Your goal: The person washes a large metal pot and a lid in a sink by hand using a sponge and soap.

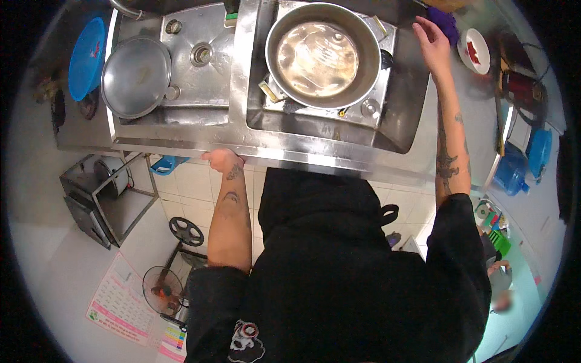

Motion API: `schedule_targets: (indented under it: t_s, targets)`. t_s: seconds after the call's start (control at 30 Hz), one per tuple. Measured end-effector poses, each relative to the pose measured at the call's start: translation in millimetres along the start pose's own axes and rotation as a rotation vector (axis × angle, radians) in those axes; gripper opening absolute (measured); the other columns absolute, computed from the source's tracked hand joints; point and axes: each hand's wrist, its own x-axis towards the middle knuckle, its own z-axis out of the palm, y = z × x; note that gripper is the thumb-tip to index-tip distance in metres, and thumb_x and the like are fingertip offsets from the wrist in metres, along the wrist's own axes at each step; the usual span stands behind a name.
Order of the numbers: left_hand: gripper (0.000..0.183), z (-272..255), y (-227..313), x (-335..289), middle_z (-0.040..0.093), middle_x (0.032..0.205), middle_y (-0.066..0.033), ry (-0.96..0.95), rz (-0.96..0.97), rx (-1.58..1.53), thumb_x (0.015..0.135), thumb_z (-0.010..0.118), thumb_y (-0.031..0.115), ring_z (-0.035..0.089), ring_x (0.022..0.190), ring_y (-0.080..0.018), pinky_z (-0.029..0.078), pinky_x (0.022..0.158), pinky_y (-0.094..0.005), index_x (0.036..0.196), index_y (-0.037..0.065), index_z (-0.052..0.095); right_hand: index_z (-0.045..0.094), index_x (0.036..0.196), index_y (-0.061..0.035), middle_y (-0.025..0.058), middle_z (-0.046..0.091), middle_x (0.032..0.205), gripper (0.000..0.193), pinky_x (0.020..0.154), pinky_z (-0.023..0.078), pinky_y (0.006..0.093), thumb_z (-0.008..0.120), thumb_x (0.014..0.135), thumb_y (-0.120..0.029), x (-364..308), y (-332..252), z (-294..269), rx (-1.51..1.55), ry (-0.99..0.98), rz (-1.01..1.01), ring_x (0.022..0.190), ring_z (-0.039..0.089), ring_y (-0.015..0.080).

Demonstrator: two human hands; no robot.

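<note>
1. Left arm is extending forward; the left hand (224,160) is resting at the front edge of the counter (302,158), fingers curling in. Whether it is gripping the edge cannot be told.
2. Metal pot (370,60) is sitting on a stove (357,117) inside the right-hand basin (402,130), standing between the hands, farther forward than the left, apart from both.
3. Right arm is reaching well forward; the right hand (433,42) is bending its fingers, partly open, showing nothing held.
4. Purple item (445,24) is lying just beside the right hand; contact cannot be told.
</note>
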Motion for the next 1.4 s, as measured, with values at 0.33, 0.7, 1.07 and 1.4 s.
schedule_targets:
  t_s: [0.33, 0.7, 1.07, 1.4]
  targets:
    - [0.080, 17, 11, 21, 0.060, 0.109, -0.0325, 0.187, 0.030, 0.132, 0.097, 0.017, 0.051, 0.057, 0.105, -0.0454, 0.042, 0.096, -0.0530, 0.104, -0.015, 0.061, 0.040, 0.138, -0.0024, 0.0191, 0.045, 0.140, 0.061, 0.106, 0.034, 0.0383, 0.055, 0.093, -0.040, 118, 5, 87, -0.137, 0.060, -0.048, 0.129, 0.042, 0.0356]
    - [0.079, 22, 10, 25, 0.062, 0.105, -0.0320, 0.374, 0.020, 0.227, 0.096, 0.024, 0.055, 0.059, 0.101, -0.0461, 0.045, 0.091, -0.0553, 0.098, -0.013, 0.064, 0.060, 0.097, 0.0016, 0.0221, 0.064, 0.085, 0.024, 0.072, 0.049, 0.0415, 0.067, 0.081, -0.015, 118, -33, 116, -0.287, 0.212, -0.378, 0.079, 0.064, 0.0350]
    - [0.078, 23, 14, 22, 0.062, 0.108, -0.0299, 0.328, -0.026, 0.238, 0.095, 0.021, 0.054, 0.059, 0.103, -0.0453, 0.044, 0.094, -0.0539, 0.101, -0.010, 0.065, 0.070, 0.097, -0.0063, 0.0198, 0.067, 0.080, 0.037, 0.068, 0.051, 0.0435, 0.060, 0.088, -0.041, 127, -45, 119, -0.441, 0.366, -0.139, 0.077, 0.066, 0.0362]
    - [0.078, 21, 7, 34, 0.062, 0.109, -0.0293, 0.308, 0.030, 0.265, 0.096, 0.022, 0.055, 0.061, 0.102, -0.0429, 0.047, 0.092, -0.0513, 0.101, -0.009, 0.066, 0.067, 0.094, 0.0032, 0.0152, 0.068, 0.080, 0.033, 0.069, 0.049, 0.0326, 0.057, 0.093, -0.028, 131, -42, 96, -0.127, 0.173, -0.151, 0.075, 0.064, 0.0191]
